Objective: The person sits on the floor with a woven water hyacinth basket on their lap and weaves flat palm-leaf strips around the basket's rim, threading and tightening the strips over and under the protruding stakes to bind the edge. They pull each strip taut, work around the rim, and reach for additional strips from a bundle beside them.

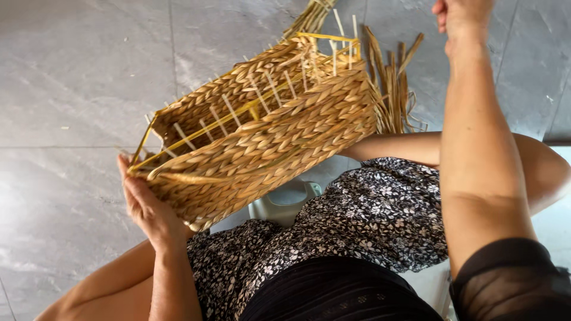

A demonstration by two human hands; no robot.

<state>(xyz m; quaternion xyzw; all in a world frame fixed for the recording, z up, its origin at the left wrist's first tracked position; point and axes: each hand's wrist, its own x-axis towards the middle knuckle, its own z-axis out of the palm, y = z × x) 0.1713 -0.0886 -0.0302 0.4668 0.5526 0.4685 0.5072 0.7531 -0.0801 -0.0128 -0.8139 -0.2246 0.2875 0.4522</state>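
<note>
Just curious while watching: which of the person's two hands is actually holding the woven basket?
The left hand grips the woven basket's lower corner. The right hand is raised clear of it, at the frame's top edge.

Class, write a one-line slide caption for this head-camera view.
Left hand steadies a half-woven straw basket above the lap; right hand is raised beyond it.

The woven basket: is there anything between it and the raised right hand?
Nothing visible does. The right hand is raised apart from the woven basket, with only grey floor and loose straw strands behind. The left hand already grips the basket's end.
</note>
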